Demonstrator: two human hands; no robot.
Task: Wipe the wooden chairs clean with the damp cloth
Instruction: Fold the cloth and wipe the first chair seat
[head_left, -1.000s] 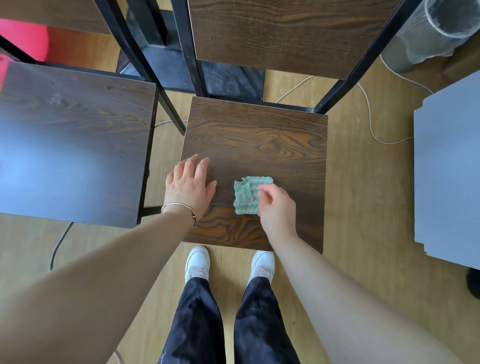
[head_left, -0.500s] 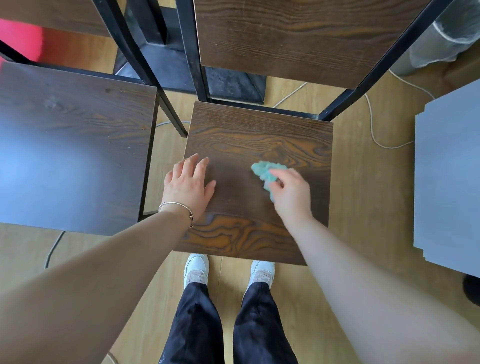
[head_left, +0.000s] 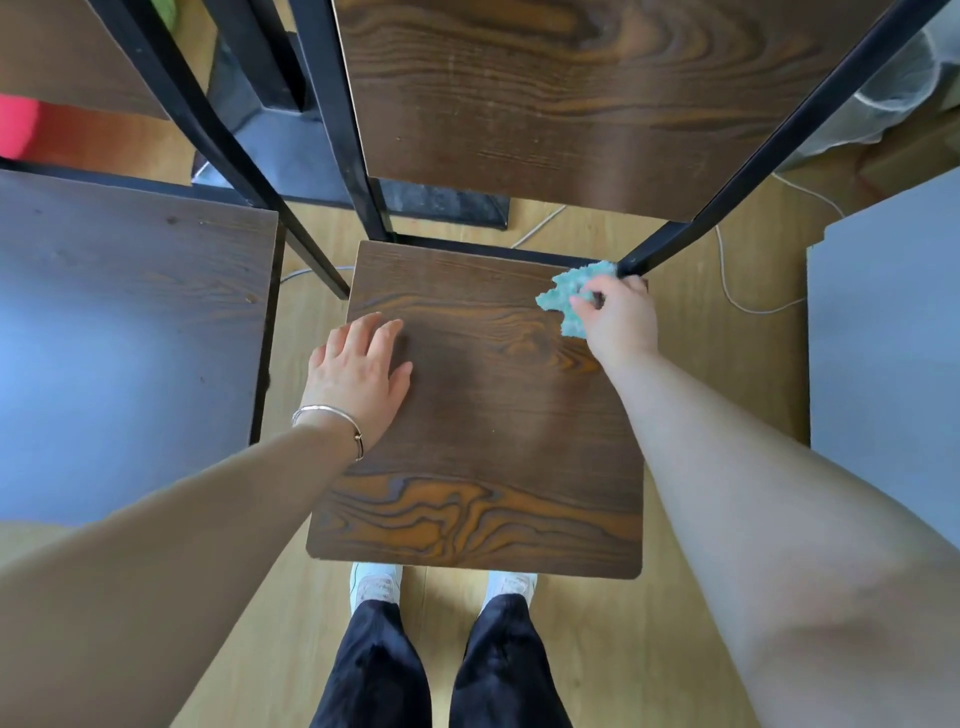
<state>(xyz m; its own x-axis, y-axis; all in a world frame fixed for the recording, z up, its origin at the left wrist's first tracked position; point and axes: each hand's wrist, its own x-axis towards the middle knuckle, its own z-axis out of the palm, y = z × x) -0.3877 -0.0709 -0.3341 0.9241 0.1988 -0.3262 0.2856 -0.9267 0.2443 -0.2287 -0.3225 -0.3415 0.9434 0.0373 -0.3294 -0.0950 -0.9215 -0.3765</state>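
A dark wooden chair seat (head_left: 483, 467) with a black metal frame stands right in front of me, its wooden backrest (head_left: 571, 93) at the top. My right hand (head_left: 618, 322) grips a crumpled green cloth (head_left: 563, 296) at the seat's far right corner, close to the black frame post (head_left: 639, 260). My left hand (head_left: 358, 374) lies flat on the seat's left side, fingers slightly apart, with a thin bracelet on the wrist.
A second wooden chair seat (head_left: 130, 338) stands close on the left, its black frame legs (head_left: 234, 150) slanting between the two. A grey board (head_left: 888, 353) is on the right. White cables (head_left: 737, 291) run over the wooden floor. My feet (head_left: 441, 582) are under the seat's front edge.
My right hand carried the cloth from the seat's middle front up and right to the far right corner. The cloth went from flat to crumpled. My left hand stayed flat on the seat.
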